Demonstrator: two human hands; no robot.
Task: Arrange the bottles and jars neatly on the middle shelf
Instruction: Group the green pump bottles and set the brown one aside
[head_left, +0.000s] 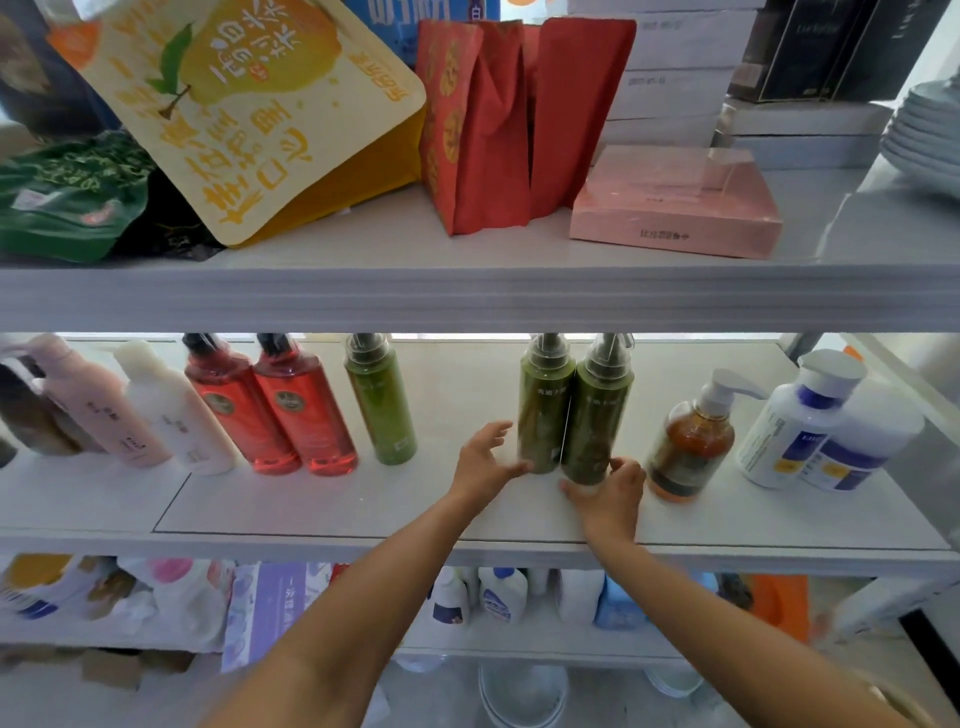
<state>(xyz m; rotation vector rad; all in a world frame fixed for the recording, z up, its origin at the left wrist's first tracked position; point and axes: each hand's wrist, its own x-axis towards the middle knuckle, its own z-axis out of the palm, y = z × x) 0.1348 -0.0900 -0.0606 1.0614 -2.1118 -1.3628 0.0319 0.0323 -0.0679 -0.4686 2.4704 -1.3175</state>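
On the middle shelf (322, 512) two green pump bottles stand upright, touching side by side. My left hand (485, 460) has its fingers spread, its thumb against the base of the left green bottle (543, 410). My right hand (610, 496) cups the base of the right green bottle (595, 421). A third green bottle (382, 402) stands apart to the left. Further left come two red bottles (270, 410), a white bottle (174, 410) and a pink bottle (96, 400). To the right are an amber pump bottle (688, 441) and a white-and-blue pump bottle (802, 426).
The upper shelf's edge (467, 299) hangs just above the bottle tops and hides their pump heads. On it lie a yellow pouch (249, 114), red bags (519, 119) and a pink box (675, 202). The lower shelf holds more bottles (501, 595) and packets.
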